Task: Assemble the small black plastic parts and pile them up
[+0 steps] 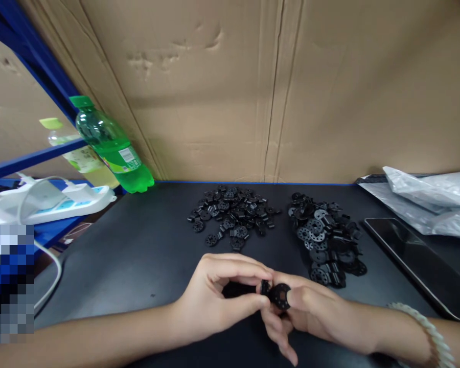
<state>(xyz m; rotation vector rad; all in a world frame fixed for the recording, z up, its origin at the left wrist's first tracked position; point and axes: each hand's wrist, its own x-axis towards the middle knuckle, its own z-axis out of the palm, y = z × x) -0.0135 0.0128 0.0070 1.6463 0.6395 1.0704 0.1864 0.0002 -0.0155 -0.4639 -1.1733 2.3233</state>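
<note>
Low over the front of the dark table, my two hands meet around small black parts. My left hand (222, 294) pinches a small black clip-like piece (265, 287) between thumb and fingertips. Against it, my right hand (310, 306) grips a round black disc with small holes (281, 296), its thumb on the disc's right edge. The two pieces touch or nearly touch; whether they are joined I cannot tell. Beyond my hands lies a loose pile of similar black perforated parts (230, 207). A second, denser pile (325, 237) sits behind my right hand.
At the right lie a black phone (421, 266) and a grey plastic bag (425, 199). A green soda bottle (111, 145), a paler bottle (80, 156) and a white power strip (80, 202) with cables are at the left. Cardboard (214, 92) walls the back.
</note>
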